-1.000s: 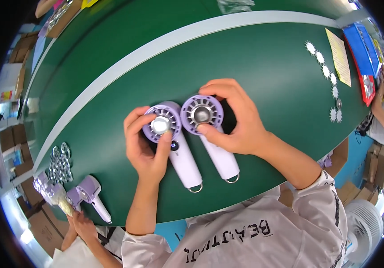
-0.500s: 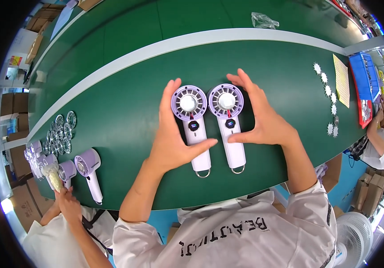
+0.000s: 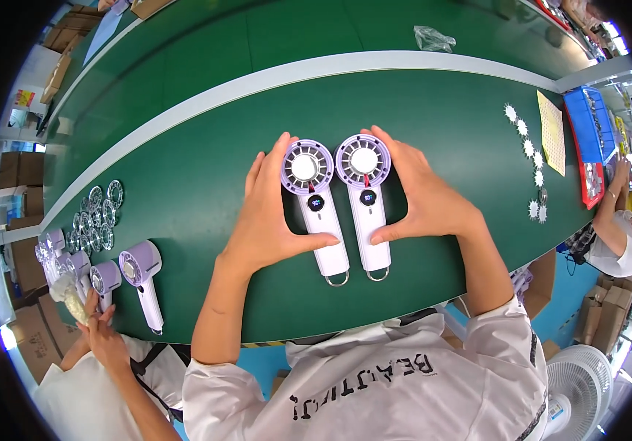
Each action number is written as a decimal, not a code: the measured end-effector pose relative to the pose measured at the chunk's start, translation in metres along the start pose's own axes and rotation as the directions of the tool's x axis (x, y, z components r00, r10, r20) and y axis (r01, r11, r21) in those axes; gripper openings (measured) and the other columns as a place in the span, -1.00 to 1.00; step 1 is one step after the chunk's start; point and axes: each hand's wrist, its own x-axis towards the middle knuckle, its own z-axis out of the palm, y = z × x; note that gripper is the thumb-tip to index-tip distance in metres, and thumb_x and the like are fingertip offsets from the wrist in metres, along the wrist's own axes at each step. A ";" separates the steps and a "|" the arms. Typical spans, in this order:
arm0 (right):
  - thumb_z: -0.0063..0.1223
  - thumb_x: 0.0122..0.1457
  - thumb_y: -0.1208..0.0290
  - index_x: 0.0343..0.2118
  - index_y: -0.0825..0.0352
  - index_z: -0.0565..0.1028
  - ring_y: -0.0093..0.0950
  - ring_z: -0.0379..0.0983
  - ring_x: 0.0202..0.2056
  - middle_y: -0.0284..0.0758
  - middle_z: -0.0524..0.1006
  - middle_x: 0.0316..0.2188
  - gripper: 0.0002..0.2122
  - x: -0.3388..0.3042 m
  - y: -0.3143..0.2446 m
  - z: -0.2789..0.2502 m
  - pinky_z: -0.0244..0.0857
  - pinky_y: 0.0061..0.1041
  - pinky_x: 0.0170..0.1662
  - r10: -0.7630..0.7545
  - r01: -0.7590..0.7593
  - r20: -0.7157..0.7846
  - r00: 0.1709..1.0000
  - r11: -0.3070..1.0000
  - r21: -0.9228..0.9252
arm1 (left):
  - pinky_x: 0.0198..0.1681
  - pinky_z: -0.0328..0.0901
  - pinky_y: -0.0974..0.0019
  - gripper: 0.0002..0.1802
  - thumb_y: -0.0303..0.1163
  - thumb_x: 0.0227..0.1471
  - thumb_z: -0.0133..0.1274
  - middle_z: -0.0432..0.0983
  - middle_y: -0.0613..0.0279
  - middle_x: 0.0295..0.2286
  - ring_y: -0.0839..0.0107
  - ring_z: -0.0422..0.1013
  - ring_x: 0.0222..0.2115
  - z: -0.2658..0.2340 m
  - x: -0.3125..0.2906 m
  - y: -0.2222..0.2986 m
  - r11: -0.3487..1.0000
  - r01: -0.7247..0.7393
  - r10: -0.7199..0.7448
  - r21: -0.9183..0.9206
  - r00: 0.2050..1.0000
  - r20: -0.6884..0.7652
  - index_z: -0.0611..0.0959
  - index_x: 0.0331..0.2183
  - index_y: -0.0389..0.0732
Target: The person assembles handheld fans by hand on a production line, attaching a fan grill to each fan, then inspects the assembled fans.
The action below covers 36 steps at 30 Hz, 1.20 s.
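Two white-and-purple handheld fans lie side by side on the green table, round heads away from me and metal loops toward me. My left hand (image 3: 257,220) curves around the left fan (image 3: 330,253), fingertips at its head and thumb on its handle. Around the right fan (image 3: 373,239) my right hand (image 3: 433,197) is curved the same way, fingers at the head's outer rim and thumb against the handle. Each fan has a small lit round display below its head. The heads nearly touch, while the handles stand slightly apart.
More purple fans (image 3: 141,266) and a cluster of shiny ring-shaped parts (image 3: 95,220) sit at the left, by a co-worker's hands (image 3: 103,334). White spiky wheels (image 3: 528,148), a yellow sheet (image 3: 551,132) and a blue bin (image 3: 590,125) lie at the right. A pale divider (image 3: 316,72) crosses behind.
My right fingers have come in against the right fan's head. The left thumb has drawn back a little across the left handle. The whole view has shifted slightly.
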 end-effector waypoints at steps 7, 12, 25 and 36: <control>0.60 -0.29 -0.01 0.45 0.33 -0.19 -0.01 -0.04 0.39 -0.16 0.03 0.44 0.34 -0.001 0.003 0.002 -0.14 -0.06 0.42 0.066 -0.065 -0.010 0.998 0.997 0.042 | 0.41 -0.19 -0.17 0.56 -0.01 -0.50 0.57 0.23 -0.13 0.25 -0.02 0.18 0.27 -0.001 0.001 0.001 0.999 0.016 -0.016 -0.028 1.000 -0.026 -0.02 0.36 -0.32; 0.56 -0.24 -0.03 0.45 0.33 -0.20 -0.01 0.00 0.38 -0.07 0.11 0.38 0.31 0.000 0.000 -0.001 -0.15 -0.09 0.43 0.048 -0.048 -0.012 0.999 0.999 0.013 | 0.40 -0.18 -0.17 0.57 0.00 -0.51 0.58 0.23 -0.15 0.24 -0.04 0.18 0.27 0.000 -0.001 -0.004 0.999 -0.036 0.036 0.002 0.999 -0.025 -0.02 0.36 -0.34; 0.55 -0.21 -0.02 0.45 0.35 -0.21 0.01 -0.06 0.40 -0.09 0.04 0.42 0.31 -0.001 0.003 0.001 -0.16 -0.09 0.43 0.067 -0.067 -0.004 0.998 0.997 0.042 | 0.40 -0.20 -0.17 0.54 0.02 -0.48 0.56 0.24 -0.11 0.24 0.02 0.19 0.27 0.001 0.000 -0.004 0.998 -0.053 0.052 -0.028 0.998 -0.029 -0.01 0.36 -0.33; 0.55 -0.22 -0.04 0.45 0.35 -0.19 0.00 -0.04 0.39 -0.07 0.05 0.41 0.30 -0.002 0.005 0.002 -0.17 -0.09 0.43 0.073 -0.073 -0.009 0.997 0.996 0.043 | 0.40 -0.19 -0.17 0.54 0.04 -0.47 0.56 0.19 -0.11 0.27 0.02 0.16 0.29 0.005 -0.001 -0.007 0.999 -0.054 0.054 0.002 0.998 -0.018 0.00 0.37 -0.30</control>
